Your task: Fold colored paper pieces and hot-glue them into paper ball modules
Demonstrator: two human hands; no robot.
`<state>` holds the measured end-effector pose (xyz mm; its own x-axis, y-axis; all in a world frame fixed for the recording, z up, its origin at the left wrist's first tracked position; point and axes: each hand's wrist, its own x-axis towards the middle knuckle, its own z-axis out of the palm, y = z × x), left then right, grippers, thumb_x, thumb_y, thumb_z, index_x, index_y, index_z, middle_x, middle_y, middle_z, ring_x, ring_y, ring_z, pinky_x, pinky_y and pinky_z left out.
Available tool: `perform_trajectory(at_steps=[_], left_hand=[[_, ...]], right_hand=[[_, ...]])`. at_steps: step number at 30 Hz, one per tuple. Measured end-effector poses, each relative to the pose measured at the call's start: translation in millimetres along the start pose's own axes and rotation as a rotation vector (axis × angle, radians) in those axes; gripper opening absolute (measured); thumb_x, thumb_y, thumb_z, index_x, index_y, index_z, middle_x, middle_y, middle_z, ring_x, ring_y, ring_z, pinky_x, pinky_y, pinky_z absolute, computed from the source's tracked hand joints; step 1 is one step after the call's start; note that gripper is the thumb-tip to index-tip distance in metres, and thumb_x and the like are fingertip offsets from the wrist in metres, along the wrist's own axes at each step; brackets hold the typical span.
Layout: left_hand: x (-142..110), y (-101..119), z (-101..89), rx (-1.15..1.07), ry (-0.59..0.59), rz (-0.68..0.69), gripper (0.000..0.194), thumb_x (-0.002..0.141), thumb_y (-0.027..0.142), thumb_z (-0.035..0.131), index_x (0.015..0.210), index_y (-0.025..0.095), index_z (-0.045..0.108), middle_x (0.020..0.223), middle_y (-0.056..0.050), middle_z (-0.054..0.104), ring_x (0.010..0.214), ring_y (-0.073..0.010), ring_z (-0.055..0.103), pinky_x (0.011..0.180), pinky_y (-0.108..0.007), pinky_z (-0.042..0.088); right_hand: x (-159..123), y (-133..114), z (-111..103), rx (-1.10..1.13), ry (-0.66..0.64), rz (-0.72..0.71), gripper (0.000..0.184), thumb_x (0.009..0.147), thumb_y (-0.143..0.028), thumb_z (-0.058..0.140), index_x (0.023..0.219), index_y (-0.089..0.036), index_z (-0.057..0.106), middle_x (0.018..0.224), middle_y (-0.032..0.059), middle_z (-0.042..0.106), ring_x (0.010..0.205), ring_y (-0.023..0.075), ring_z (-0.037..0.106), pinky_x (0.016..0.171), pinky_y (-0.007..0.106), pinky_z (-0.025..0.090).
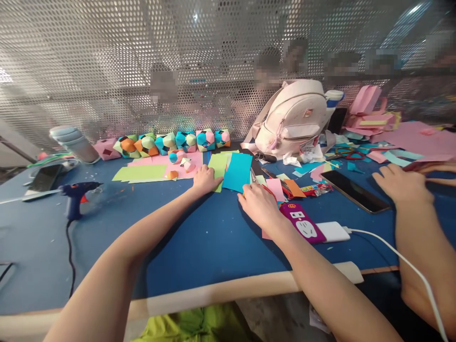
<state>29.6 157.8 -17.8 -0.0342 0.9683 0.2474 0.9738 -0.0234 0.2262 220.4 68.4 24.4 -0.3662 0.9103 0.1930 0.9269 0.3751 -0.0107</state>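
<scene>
My left hand [205, 180] rests on the table at the left edge of a light green paper sheet [216, 167], its thumb stretched over the paper. A bright blue paper rectangle [237, 171] lies beside it, overlapping the green one. At the blue paper's lower right corner, my right hand [259, 203] has its fingers curled round a pair of scissors [270, 192]. Part of a red handle and some blade show; the hand hides the rest. Pink paper [275, 189] and orange paper [295, 188] pieces lie just right of this hand.
Folded paper balls [166, 142] line the back. A glue gun [79, 194] and tumbler [75, 143] stand left. A backpack [294, 118], purple power adapter [302, 223] with white cable and phone [354, 191] are right. Another person's hand [404, 183] rests at far right among paper scraps.
</scene>
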Motion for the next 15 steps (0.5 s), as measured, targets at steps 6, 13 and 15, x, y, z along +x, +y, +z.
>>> perform_trajectory(at_steps=[6, 13, 15], left_hand=[[1.5, -3.9, 2.3, -0.076, 0.046, 0.001, 0.023, 0.084, 0.034, 0.051, 0.09, 0.016, 0.063, 0.104, -0.014, 0.059, 0.104, -0.0291, 0.054, 0.09, -0.041, 0.039], [1.2, -8.7, -30.0, -0.295, 0.162, -0.004, 0.032, 0.088, 0.036, 0.04, 0.068, 0.016, 0.056, 0.069, -0.004, 0.056, 0.07, -0.0173, 0.054, 0.064, -0.029, 0.041], [-15.1, -11.6, -47.9, -0.36, 0.163, 0.027, 0.036, 0.089, 0.042, 0.039, 0.068, 0.017, 0.054, 0.064, -0.001, 0.053, 0.063, -0.0141, 0.051, 0.057, -0.025, 0.039]], right_hand=[[-2.1, -0.2, 1.0, 0.028, -0.055, -0.047, 0.024, 0.094, -0.025, 0.042, 0.099, -0.01, 0.061, 0.101, 0.0164, 0.065, 0.092, 0.0254, 0.063, 0.067, 0.03, 0.048], [-1.1, 1.4, 0.3, 0.122, -0.047, -0.07, 0.021, 0.094, -0.024, 0.043, 0.098, -0.012, 0.06, 0.099, 0.0129, 0.066, 0.094, 0.0238, 0.062, 0.07, 0.029, 0.046], [0.1, 0.2, -2.5, 0.283, -0.026, -0.049, 0.019, 0.093, -0.024, 0.046, 0.101, -0.013, 0.059, 0.103, 0.0122, 0.066, 0.096, 0.0224, 0.062, 0.076, 0.03, 0.046]])
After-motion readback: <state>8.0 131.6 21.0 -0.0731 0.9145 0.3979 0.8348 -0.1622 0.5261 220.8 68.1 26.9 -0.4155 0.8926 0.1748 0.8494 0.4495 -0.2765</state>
